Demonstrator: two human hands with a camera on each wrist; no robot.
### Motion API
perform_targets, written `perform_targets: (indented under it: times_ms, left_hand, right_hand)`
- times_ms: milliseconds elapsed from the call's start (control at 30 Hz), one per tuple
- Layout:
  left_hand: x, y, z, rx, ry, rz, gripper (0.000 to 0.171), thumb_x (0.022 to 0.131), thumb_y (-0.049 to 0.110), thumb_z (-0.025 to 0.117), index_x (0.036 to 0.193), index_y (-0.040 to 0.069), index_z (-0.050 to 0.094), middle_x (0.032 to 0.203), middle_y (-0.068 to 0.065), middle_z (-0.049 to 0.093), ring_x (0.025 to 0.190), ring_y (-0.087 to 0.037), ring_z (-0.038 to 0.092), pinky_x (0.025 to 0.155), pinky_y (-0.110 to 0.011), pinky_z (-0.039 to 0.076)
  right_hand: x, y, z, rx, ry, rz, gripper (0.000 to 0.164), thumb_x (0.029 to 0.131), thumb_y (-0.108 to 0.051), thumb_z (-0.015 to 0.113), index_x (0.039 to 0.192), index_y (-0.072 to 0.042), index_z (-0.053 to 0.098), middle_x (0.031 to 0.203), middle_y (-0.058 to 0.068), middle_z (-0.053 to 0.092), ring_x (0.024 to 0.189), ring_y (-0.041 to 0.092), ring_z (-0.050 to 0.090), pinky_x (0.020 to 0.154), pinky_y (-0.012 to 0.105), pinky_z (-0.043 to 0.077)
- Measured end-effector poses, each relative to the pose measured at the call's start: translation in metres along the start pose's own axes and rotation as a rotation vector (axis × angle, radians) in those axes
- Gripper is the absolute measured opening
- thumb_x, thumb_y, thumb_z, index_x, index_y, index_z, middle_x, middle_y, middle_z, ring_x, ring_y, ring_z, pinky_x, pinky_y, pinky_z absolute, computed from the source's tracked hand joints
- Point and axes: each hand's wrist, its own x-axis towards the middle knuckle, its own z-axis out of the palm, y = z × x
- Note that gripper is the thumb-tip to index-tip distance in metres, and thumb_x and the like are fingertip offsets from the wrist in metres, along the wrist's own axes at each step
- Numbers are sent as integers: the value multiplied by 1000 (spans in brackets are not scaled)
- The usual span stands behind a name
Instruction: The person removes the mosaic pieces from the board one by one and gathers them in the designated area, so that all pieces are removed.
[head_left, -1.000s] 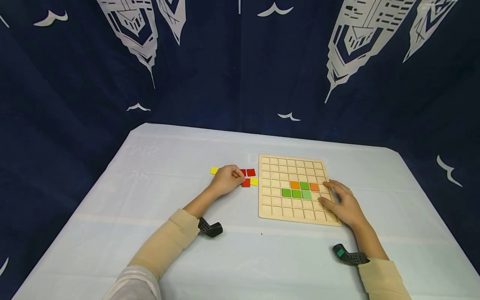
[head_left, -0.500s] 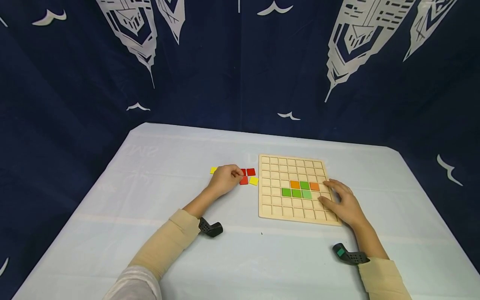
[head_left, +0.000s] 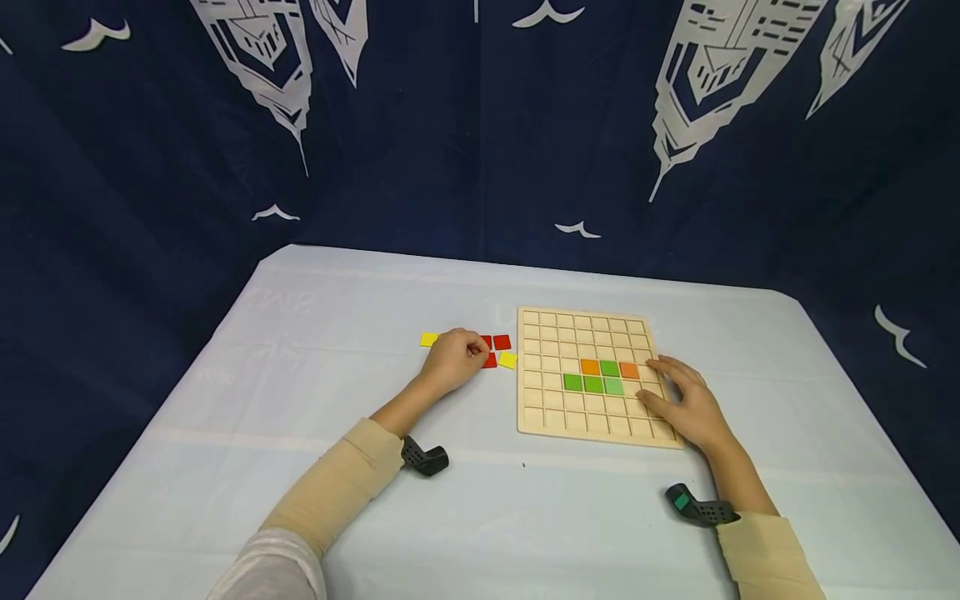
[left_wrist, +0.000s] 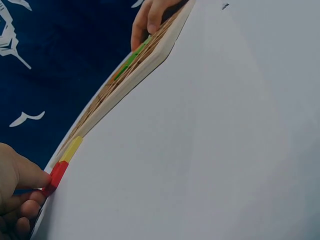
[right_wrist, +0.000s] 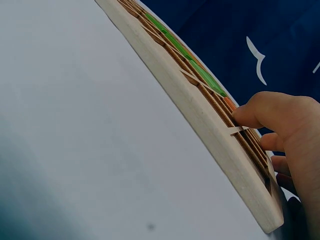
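Note:
My left hand (head_left: 454, 358) is beside a small group of square tiles, thumb and fingertips at a red tile (left_wrist: 56, 175) and seeming to pinch it. Partly hidden by this hand in the head view, the red tile lies close to a yellow tile (head_left: 507, 360). A wooden grid board (head_left: 543, 422) lies flat to the right, with orange (head_left: 590, 367) and green tiles (head_left: 573, 382) set in some middle cells. Over the board's right edge rests my right hand (head_left: 692, 408), fingers extended and thumb on the grid, near an orange tile (head_left: 628, 371).
Two more red tiles (head_left: 502, 342) lie behind the left hand's fingertips. Another yellow tile (head_left: 429, 339) shows at the left of that hand. A white cloth (head_left: 315, 333) covers the table, and a dark blue curtain (head_left: 420, 167) hangs behind it.
The red tile at the left fingertips has shifted slightly, and the yellow tile beside it has turned a little. My right hand stays put on the board.

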Motion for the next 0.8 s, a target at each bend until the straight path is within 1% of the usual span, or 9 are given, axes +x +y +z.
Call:
perform_targets:
  times_ms: [367,533,667,800]
  left_hand:
    - [3,5,0,19,7,8,8,89,8,66,83,6,72,77,-1,58,75,-16,52,69,-28,44]
    - [7,11,1,3,9,25,6,89,8,68,86,7,73,75,0,59,74,-15,53,69,-27,44]
    - [11,17,5,-18,-10,27,5,88,8,68,86,7,72,76,0,59,74,-14,53,68,-25,44]
    - [14,22,9,-33,-22,42,5,88,8,68,85,8,72,77,1,60,73,-13,54,67,-24,44]
  right_hand:
    - [1,1,-2,-3,3,-1,64,90,-33,67,139,2,47,149,27,32,138,50,22,103,70,20]
    - [1,3,-1,3,0,3,64,90,-33,68,139,2,47,150,27,32,138,50,22,103,70,20]
    - [1,2,0,0,0,7,64,90,-33,68,139,2,47,150,26,32,138,50,22,104,70,20]
    - [0,1,0,-10,5,6,63,90,-33,68,139,2,47,150,27,33,138,49,23,104,69,20]
